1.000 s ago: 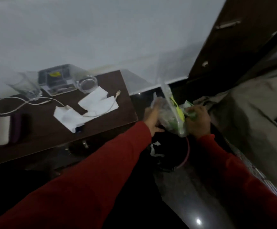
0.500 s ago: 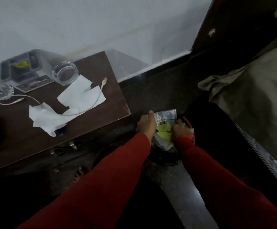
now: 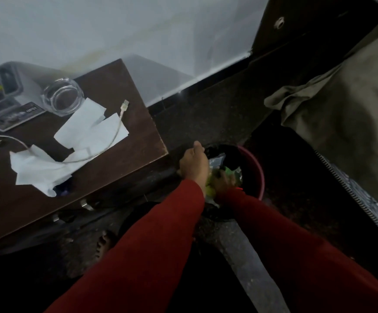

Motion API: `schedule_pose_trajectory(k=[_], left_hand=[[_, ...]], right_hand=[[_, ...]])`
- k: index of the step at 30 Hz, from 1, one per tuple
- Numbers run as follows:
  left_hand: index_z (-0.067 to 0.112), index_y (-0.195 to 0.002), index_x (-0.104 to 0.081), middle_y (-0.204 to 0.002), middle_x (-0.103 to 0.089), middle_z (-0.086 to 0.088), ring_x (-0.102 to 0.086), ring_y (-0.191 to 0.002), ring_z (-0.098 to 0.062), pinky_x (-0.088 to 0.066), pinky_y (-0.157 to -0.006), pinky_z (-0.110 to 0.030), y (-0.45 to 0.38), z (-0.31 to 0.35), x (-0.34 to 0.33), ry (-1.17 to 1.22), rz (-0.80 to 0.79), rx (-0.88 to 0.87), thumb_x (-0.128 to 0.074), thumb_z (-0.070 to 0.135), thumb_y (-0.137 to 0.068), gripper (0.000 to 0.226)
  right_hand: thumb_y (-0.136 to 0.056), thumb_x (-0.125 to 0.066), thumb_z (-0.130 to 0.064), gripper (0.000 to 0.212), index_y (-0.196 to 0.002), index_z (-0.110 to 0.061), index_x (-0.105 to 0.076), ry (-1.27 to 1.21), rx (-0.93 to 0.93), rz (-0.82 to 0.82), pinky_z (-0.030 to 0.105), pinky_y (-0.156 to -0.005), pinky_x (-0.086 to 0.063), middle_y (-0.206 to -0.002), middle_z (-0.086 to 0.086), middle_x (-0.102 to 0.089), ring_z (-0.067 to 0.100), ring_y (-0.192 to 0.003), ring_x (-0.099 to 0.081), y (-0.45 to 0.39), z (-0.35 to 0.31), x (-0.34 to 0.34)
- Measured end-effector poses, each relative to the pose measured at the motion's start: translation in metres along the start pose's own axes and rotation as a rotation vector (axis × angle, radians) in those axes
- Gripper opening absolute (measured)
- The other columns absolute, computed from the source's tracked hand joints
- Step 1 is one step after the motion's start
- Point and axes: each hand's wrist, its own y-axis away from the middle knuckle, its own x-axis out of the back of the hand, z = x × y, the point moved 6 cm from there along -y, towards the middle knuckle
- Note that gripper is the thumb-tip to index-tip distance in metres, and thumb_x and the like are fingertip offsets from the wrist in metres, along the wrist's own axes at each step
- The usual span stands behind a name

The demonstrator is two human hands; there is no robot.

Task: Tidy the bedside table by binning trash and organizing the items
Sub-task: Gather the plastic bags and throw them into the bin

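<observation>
Both my hands reach down into a dark bin with a red rim on the floor right of the bedside table. A clear plastic bag of green and yellow trash sits inside the bin. My left hand lies over its left side with fingers curled down on it. My right hand grips the bag lower in the bin, partly hidden. On the table lie crumpled white tissues, a white USB cable and a glass ashtray.
A grey tray with a dark card in front of it stands at the table's back left. A bed with an olive blanket fills the right side. My bare foot stands on the dark floor below the table's edge.
The bag went from held up above the bin to down inside it, with both hands following it. My view has shifted lower and closer to the bin.
</observation>
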Motion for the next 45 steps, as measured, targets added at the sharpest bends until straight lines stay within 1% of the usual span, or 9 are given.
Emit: schedule_pose_trajectory(k=[4,8,11,15,24,28,34,40,45], left_hand=[[0.035,-0.081,-0.062,-0.127,-0.062,-0.008,-0.053,-0.123,-0.031,-0.038,-0.111,-0.051,0.001,0.004,-0.008,0.012,-0.005,-0.022,-0.031,0.059,-0.097,0.042],[0.035,-0.082,-0.062,-0.130,-0.061,-0.007,-0.050,-0.127,-0.032,-0.037,-0.112,-0.052,0.003,0.003,-0.011,0.026,-0.024,-0.022,-0.030,0.060,-0.093,0.042],[0.034,-0.081,-0.061,-0.131,-0.060,-0.008,-0.051,-0.127,-0.032,-0.036,-0.113,-0.051,0.004,0.004,-0.012,0.031,-0.034,-0.007,-0.032,0.057,-0.098,0.040],[0.034,-0.081,-0.059,-0.130,-0.061,-0.009,-0.052,-0.126,-0.032,-0.036,-0.114,-0.051,0.005,0.007,-0.012,0.017,-0.034,0.001,-0.032,0.051,-0.102,0.038],[0.032,-0.089,-0.064,-0.130,-0.062,-0.010,-0.051,-0.126,-0.033,-0.037,-0.112,-0.053,0.011,0.009,-0.005,0.007,-0.049,-0.004,-0.031,0.062,-0.087,0.045],[0.015,-0.113,-0.067,-0.120,-0.064,-0.008,-0.057,-0.118,-0.030,-0.044,-0.106,-0.046,0.015,0.012,-0.014,-0.109,-0.136,-0.057,-0.037,0.049,-0.102,0.047],[0.014,-0.132,-0.058,-0.127,-0.064,-0.013,-0.062,-0.109,-0.033,-0.043,-0.077,-0.028,0.021,-0.002,-0.073,-0.518,-0.513,-0.258,-0.037,0.022,-0.108,0.032],[0.013,-0.154,-0.033,-0.154,-0.044,-0.020,-0.042,-0.140,-0.038,-0.035,-0.111,-0.038,0.009,-0.048,-0.111,-0.851,-0.659,-0.297,-0.035,0.027,-0.108,0.048],[0.030,-0.159,-0.017,-0.170,0.001,-0.010,-0.019,-0.152,-0.040,-0.024,-0.122,-0.050,-0.012,-0.090,-0.107,-1.126,-0.713,-0.224,-0.029,0.052,-0.105,0.060]], right_hand=[[-0.083,-0.047,-0.032,0.060,-0.135,-0.003,-0.041,-0.167,0.192,-0.005,0.051,-0.094,-0.051,-0.140,0.025,-0.044,0.035,-0.129,-0.040,0.026,-0.028,0.015],[-0.101,-0.043,-0.014,0.049,-0.149,-0.008,-0.031,-0.148,0.177,0.050,0.019,-0.100,-0.029,-0.156,0.016,-0.030,0.028,-0.143,-0.029,0.052,-0.041,0.056],[-0.092,-0.047,-0.039,0.058,-0.142,-0.009,-0.042,-0.428,-0.123,0.231,0.033,-0.105,-0.035,-0.144,0.019,-0.039,0.036,-0.131,-0.042,0.046,0.010,0.049],[-0.092,-0.054,-0.030,0.053,-0.139,-0.008,-0.042,-0.311,-0.324,0.256,0.049,-0.102,-0.041,-0.132,0.026,-0.037,0.048,-0.120,-0.043,0.031,0.049,0.032],[-0.097,-0.007,-0.020,0.057,-0.141,-0.003,-0.039,-0.153,-0.418,0.146,0.051,-0.106,-0.041,-0.135,0.027,-0.049,0.044,-0.126,-0.049,0.030,0.052,0.024],[-0.096,-0.050,-0.032,0.045,-0.132,-0.005,-0.048,-0.386,-0.450,0.122,0.042,-0.100,-0.044,-0.129,0.028,-0.055,0.043,-0.119,-0.054,0.035,0.063,0.037],[-0.080,-0.059,0.000,0.039,-0.119,-0.006,-0.058,-0.526,-0.369,0.355,0.033,-0.092,-0.043,-0.115,0.022,-0.064,0.036,-0.109,-0.060,0.073,0.086,0.067],[-0.080,-0.055,0.015,0.040,-0.107,-0.014,-0.062,-1.018,-0.327,0.609,0.041,-0.092,-0.052,-0.080,-0.001,-0.064,0.019,-0.083,-0.064,0.111,0.122,0.075],[-0.087,-0.051,0.020,0.032,-0.106,-0.006,-0.059,-1.078,-0.029,0.967,0.016,-0.083,-0.047,-0.092,0.006,-0.059,0.009,-0.086,-0.056,0.170,0.115,0.101]])
